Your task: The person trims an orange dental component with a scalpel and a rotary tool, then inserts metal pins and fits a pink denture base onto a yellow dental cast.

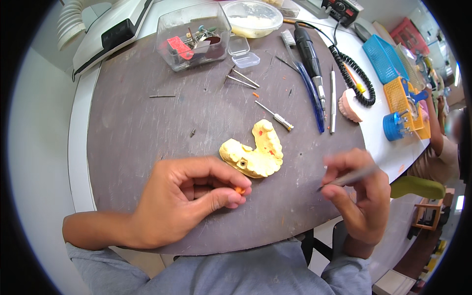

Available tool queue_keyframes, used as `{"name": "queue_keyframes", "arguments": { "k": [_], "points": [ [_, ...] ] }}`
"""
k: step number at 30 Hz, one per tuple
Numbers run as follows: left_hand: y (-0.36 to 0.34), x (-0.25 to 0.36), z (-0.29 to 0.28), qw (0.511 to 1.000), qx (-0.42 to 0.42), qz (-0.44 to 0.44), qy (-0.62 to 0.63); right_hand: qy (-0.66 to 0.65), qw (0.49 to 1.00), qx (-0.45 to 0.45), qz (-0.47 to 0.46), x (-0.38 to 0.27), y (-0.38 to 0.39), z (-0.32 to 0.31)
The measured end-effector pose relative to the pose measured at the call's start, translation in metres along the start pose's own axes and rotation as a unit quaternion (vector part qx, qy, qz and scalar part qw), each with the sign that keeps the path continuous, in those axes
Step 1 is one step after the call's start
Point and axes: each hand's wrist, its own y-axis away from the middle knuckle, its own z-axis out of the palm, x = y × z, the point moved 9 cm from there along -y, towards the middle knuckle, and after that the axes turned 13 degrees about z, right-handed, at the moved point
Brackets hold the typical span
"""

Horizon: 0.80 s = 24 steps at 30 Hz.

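Observation:
Between the thumb and forefinger of my left hand (189, 194) is a small orange piece (239, 190), mostly covered by the fingertips. Just beyond those fingers a yellow dental arch model (255, 155) rests on the mat, with a dark round hole in its near side and small red marks. Over the mat's right side, my right hand (358, 191) is closed around a slim grey pointed hand tool (353, 176), its tip toward the left. Motion blurs this hand and the tool a little, and I cannot make out the tool's exact kind.
Beyond the model lie a small metal driver (281, 120), metal pins (241, 78), a blue-handled brush (307, 86), a black handpiece (309, 51) and a metal instrument (333, 103). Clear boxes (194, 37) stand farther back. A pink-and-white dental model (350, 105), baskets (386, 56) and another person (437, 152) are right.

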Motion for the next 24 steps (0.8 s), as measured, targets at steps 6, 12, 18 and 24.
{"name": "queue_keyframes", "arguments": {
  "k": [6,12,18,24],
  "points": [
    [0.001,0.035,-0.002,0.934,-0.075,0.219,-0.272,0.168,0.978,-0.087,0.085,-0.002,-0.037,0.019],
    [-0.001,0.038,-0.013,0.902,-0.051,0.194,-0.383,0.449,0.873,0.067,-0.18,-0.022,-0.08,0.008],
    [0.004,0.042,-0.022,0.882,-0.01,0.172,-0.439,0.538,0.762,-0.035,-0.359,-0.005,-0.115,0.024],
    [0.004,0.039,-0.028,0.898,-0.029,0.086,-0.431,0.525,0.702,-0.017,-0.481,-0.003,-0.116,0.019]
  ]
}}
